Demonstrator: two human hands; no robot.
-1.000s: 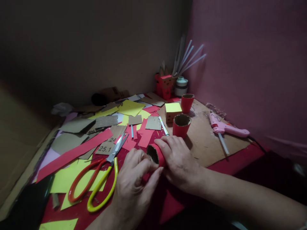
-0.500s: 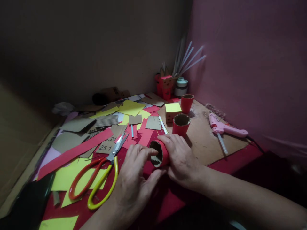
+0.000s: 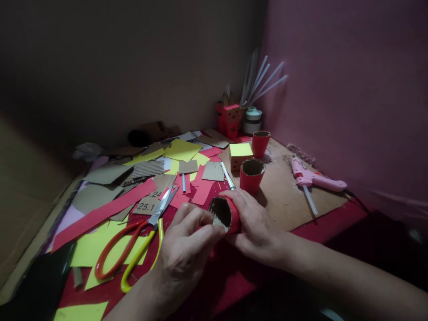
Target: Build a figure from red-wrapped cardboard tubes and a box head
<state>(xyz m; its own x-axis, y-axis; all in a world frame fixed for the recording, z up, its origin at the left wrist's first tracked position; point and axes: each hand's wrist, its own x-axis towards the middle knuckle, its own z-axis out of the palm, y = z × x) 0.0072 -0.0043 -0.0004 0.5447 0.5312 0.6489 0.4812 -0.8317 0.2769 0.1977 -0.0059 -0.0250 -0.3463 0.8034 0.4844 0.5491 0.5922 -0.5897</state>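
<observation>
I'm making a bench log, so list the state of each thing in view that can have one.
Held red tube: tilted, open end facing the left hand
Left hand: fingertips at its rim, grip unclear
Right hand: gripping its side
Scissors: lying, blades slightly apart
Nearer red tube: upright, open-topped
Farther red tube: upright, open-topped
Yellow-topped box: standing
Pink glue gun: lying down, stick protruding; on or off unclear

From head height at the near edge, the tabletop (image 3: 234,285) is viewed forward and down, at close range, toward its far corner
</observation>
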